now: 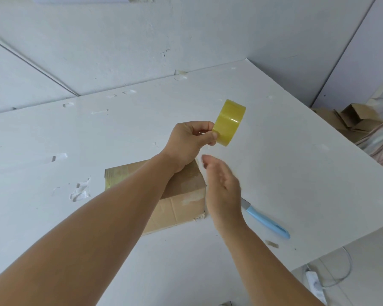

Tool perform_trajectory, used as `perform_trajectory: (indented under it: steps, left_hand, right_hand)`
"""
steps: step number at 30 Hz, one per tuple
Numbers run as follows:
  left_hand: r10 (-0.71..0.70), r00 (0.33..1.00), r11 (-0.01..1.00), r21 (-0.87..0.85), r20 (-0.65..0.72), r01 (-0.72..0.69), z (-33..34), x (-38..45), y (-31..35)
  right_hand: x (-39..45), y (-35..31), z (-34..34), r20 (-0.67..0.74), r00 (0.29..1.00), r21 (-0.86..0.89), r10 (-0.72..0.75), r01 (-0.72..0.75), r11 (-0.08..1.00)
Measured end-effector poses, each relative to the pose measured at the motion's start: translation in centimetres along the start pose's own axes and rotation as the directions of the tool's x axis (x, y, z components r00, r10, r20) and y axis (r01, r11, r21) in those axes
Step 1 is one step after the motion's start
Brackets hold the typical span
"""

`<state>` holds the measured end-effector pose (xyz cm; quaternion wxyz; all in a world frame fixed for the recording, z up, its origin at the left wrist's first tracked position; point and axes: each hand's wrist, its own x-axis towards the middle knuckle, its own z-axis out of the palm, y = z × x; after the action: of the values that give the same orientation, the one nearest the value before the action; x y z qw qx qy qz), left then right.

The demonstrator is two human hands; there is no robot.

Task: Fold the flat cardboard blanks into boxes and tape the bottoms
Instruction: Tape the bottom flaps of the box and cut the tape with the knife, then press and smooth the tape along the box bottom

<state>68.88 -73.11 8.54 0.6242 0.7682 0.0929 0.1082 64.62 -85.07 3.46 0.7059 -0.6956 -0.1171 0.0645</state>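
Pinched between the thumb and fingers of the left hand (pixel 189 140) is a round roll of clear yellow sticky tape (pixel 229 122), which is held up in the air above the white table (pixel 285 155). The roll is stood on its edge, with its flat outer band turned toward the camera. Just below it, the right hand (pixel 222 191) is held up with its fingers straight and loose, and nothing is gripped in it; it looks a little blurred. Under both arms, a brown cardboard box (pixel 181 199) is seen lying on the table, partly hidden by the left arm. Shiny clear tape can be seen along its top left edge. Near the box, to the right of the right wrist, a small knife with a light blue handle (pixel 268 221) is laid flat on the table. Small scraps of old tape (pixel 81 192) are stuck to the table on the left. More brown cardboard pieces (pixel 349 120) are piled past the far right edge of the table.
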Motion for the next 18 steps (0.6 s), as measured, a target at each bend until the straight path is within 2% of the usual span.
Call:
perform_trajectory:
  steps: [2, 4, 12, 15, 18]
  left_hand:
    - [-0.007, 1.000, 1.000, -0.014, -0.014, 0.007, -0.1, 0.0, -0.1]
    - [-0.004, 1.000, 1.000, -0.028, -0.023, 0.004, -0.2, -0.1, -0.2]
    - [-0.001, 0.999, 0.999, -0.032, -0.032, 0.000, 0.1, -0.1, -0.1]
    - [-0.003, 0.999, 0.998, -0.057, -0.038, 0.001, 0.2, -0.3, 0.3]
    - [0.013, 0.998, 0.996, -0.088, -0.067, -0.019, 0.0, -0.5, 0.7]
  right_hand:
    - [-0.6, -0.5, 0.5, 0.227, 0.971, 0.005, -0.074, 0.074, 0.997]
    - [-0.6, -0.2, 0.7, 0.319, 0.945, 0.010, -0.066, 0.066, 0.998]
    - [0.2, 0.3, 0.5, 0.388, 0.922, 0.011, 0.010, -0.015, 1.000]
    - [-0.3, 0.8, 0.2, 0.409, 0.904, -0.036, 0.128, -0.125, 0.992]
    - [-0.4, 0.9, 0.0, 0.400, 0.900, -0.094, 0.173, -0.147, 0.985]
